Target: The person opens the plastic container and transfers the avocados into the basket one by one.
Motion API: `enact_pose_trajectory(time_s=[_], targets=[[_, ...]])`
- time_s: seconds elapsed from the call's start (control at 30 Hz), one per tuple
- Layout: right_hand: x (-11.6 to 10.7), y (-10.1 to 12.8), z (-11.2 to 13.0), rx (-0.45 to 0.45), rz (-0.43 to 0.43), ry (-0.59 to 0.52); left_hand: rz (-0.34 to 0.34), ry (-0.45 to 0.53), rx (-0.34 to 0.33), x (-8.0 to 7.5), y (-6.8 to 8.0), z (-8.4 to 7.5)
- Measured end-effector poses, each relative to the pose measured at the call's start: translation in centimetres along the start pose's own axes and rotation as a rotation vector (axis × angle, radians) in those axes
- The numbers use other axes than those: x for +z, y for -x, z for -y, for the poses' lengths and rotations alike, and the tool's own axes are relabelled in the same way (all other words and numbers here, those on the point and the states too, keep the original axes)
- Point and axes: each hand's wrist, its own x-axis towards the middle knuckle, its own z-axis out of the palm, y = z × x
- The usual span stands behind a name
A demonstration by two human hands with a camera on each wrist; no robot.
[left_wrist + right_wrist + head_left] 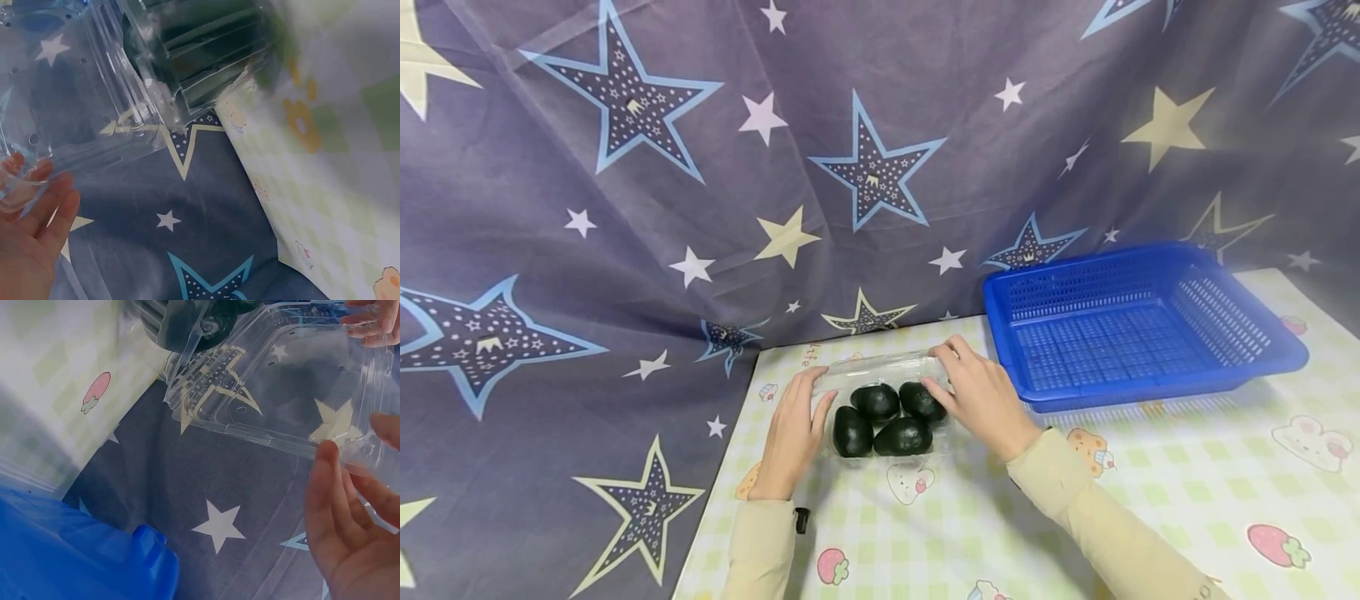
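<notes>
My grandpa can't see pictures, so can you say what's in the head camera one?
A person's left hand and right hand hold the raised lid of a clear plastic clamshell box with four dark green avocados inside. It sits on a checked tablecloth, with a blue plastic basket to its right and a starry cloth behind.
</notes>
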Motion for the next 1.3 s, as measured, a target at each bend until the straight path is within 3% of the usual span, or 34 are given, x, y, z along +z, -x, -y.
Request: enact_pose_trajectory(time_s=[0.3, 0.6, 0.83, 1.1, 1.3], targets=[[0.2, -0.3, -0.5, 0.002, -0.043, -0.116, -0.04, 0.033, -0.008, 0.2, -1.2, 0.6], [0.4, -0.5, -0.9, 0.018, -0.042, -0.118, -0.007, 0.119, -0.121, 0.0, -2.0, 0.6], [0.6, -0.6, -1.0, 0.045, -0.027, -0.117, -0.042, 0.237, -0.151, 0.6, -2.3, 0.9], [1.1, -0.6, -1.2, 0.056, -0.002, -0.128, -0.006, 0.298, -0.277, 1.0, -2.2, 1.4], [1.8, -0.5, -1.7, 0.103, 0.026, -0.166, 0.002, 0.376, -0.282, 1.7, -2.5, 1.9]])
